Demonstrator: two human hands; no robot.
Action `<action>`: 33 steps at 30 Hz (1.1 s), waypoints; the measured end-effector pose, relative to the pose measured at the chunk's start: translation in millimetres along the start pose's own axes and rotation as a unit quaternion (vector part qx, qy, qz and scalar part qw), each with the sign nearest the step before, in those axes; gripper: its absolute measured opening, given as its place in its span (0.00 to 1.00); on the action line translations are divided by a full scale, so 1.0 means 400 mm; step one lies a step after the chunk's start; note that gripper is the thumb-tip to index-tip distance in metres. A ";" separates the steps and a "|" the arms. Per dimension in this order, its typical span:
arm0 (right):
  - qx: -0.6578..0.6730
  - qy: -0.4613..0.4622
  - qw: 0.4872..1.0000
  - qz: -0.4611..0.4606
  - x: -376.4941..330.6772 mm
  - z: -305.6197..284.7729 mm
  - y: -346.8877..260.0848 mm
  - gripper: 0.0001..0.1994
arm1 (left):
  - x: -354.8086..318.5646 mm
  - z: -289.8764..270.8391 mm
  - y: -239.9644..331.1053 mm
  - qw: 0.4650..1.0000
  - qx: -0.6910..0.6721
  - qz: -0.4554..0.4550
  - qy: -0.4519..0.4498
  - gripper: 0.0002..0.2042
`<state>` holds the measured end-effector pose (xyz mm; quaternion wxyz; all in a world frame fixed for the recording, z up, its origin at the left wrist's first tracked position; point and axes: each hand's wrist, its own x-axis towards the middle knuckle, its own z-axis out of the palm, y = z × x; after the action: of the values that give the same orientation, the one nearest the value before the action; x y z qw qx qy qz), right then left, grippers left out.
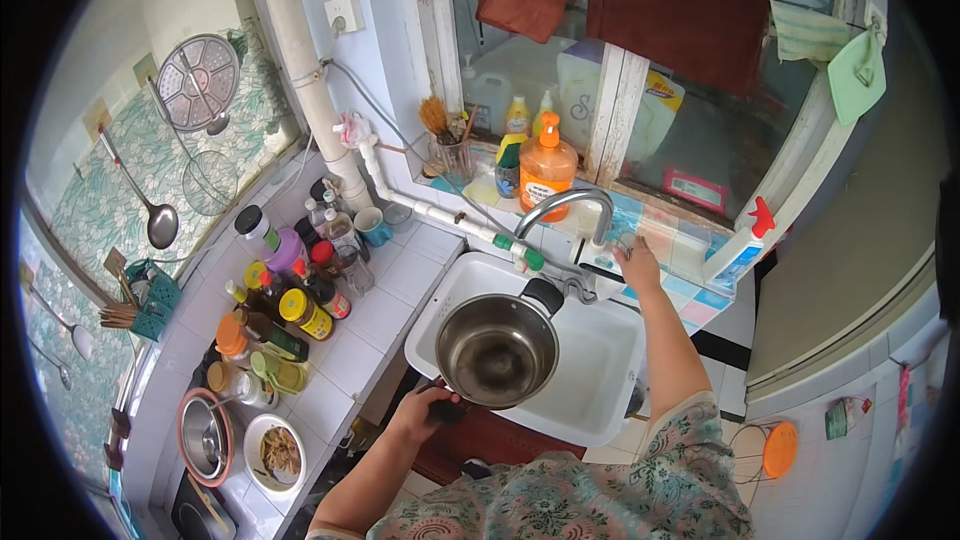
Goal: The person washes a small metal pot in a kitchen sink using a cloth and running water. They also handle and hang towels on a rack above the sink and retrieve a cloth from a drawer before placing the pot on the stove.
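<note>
My left hand (422, 412) is closed around the near black handle of a steel pot (497, 352). The pot is held over the left part of a white sink (590, 410), its open top facing up and its inside dark and shiny. A second black handle (542, 295) sticks out on its far side. My right hand (637, 262) reaches to the right of the curved chrome faucet (565, 198), with its fingers closed on the tap handle. The faucet's spout ends above the far side of the sink. I cannot make out any running water.
Seasoning bottles (305, 312) crowd the tiled counter (385, 320) on the left, near a white bowl of food (277, 452) and nested bowls (207, 437). An orange pump bottle (548, 168) stands behind the faucet. A white spray bottle (738, 248) is at the right.
</note>
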<state>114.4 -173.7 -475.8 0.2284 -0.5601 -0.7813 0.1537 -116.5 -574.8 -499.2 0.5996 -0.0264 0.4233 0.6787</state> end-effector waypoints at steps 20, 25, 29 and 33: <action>0.289 -0.156 0.939 -0.105 0.165 -0.478 -0.056 0.12 | 0.307 0.042 0.059 0.998 0.057 -0.031 0.017 0.09; 0.513 0.164 0.842 -0.025 0.245 -0.665 -0.099 0.12 | 0.327 0.055 0.066 0.998 0.021 -0.046 0.032 0.06; 0.619 0.327 0.713 -0.036 0.346 -0.783 -0.138 0.21 | 0.337 0.045 0.096 0.998 0.040 -0.041 0.000 0.07; 0.677 0.370 0.634 0.050 0.424 -0.882 -0.146 0.21 | 0.350 0.061 0.130 0.996 0.067 -0.056 -0.025 0.09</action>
<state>208.5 -38.0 -116.2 0.8056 -0.2965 -0.2782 0.4309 -187.8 -445.4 -531.4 0.6474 0.0068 0.4505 0.6147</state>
